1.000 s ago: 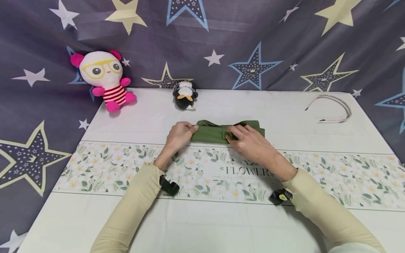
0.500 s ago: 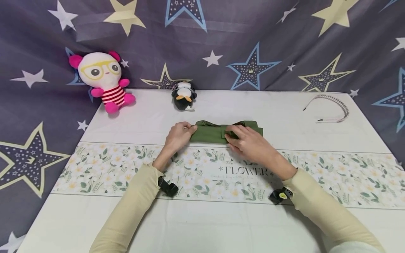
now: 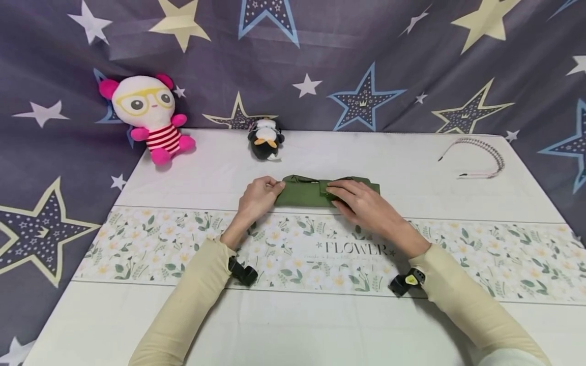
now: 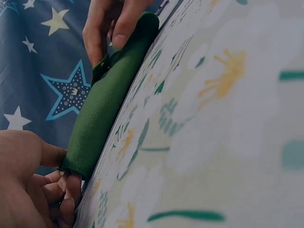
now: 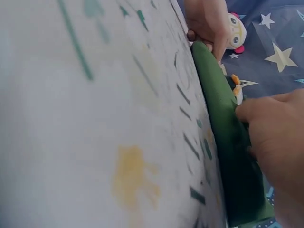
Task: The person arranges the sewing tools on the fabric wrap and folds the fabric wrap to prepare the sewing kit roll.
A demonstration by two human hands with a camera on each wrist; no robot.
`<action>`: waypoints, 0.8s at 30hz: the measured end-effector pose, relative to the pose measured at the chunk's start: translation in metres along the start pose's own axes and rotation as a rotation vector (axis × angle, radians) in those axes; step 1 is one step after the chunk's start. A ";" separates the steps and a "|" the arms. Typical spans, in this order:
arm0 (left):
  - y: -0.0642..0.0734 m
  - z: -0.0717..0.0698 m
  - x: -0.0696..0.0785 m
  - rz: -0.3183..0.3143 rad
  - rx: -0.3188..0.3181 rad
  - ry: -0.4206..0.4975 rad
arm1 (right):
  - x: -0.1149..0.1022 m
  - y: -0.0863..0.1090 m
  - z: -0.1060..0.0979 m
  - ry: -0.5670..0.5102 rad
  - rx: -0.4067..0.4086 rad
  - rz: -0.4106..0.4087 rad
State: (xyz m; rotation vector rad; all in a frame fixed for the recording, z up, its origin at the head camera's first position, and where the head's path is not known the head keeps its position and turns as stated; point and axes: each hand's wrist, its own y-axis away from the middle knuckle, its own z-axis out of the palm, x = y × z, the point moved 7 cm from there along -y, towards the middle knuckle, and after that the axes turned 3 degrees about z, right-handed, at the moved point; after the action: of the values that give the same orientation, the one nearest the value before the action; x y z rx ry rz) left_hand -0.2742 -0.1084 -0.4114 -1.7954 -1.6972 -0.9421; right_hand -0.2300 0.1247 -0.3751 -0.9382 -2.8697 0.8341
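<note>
A folded green cloth bundle lies lengthwise on the table, just behind the flower-printed strip, with loose folds along its back edge. My left hand pinches its left end; in the left wrist view the thumb is on top and fingers tuck under that end. At a small flap right of the bundle's middle, my right hand holds the cloth between fingers and thumb. The right wrist view shows that hand bent over the bundle's back side, hiding part of the flap.
A pink-and-white plush toy sits at the back left. Beside it, nearer the middle, is a small penguin plush. A headband lies at the back right. The table meets a star-patterned cloth backdrop.
My right hand's fingers have straightened and lowered over the flap, and the bundle's back folds on the right look flatter. My left hand stays at the left end.
</note>
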 end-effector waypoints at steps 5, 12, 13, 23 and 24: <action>0.001 -0.002 0.000 0.000 0.012 -0.006 | 0.000 -0.008 0.003 -0.020 0.050 -0.013; 0.001 -0.002 0.001 -0.010 0.010 -0.018 | -0.004 -0.005 0.001 -0.045 0.106 -0.099; 0.001 -0.002 0.001 -0.010 0.010 -0.019 | -0.005 -0.005 0.001 -0.044 0.098 -0.114; 0.001 0.000 0.002 -0.008 -0.008 -0.017 | -0.022 -0.002 0.001 0.226 -0.007 -0.177; 0.001 0.000 0.002 -0.010 -0.008 -0.022 | -0.025 -0.002 0.001 0.281 -0.020 -0.183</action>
State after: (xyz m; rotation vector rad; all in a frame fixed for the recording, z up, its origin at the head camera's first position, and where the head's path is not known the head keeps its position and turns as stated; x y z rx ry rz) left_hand -0.2733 -0.1071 -0.4097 -1.8108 -1.7201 -0.9378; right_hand -0.2109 0.1088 -0.3713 -0.7145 -2.6735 0.6051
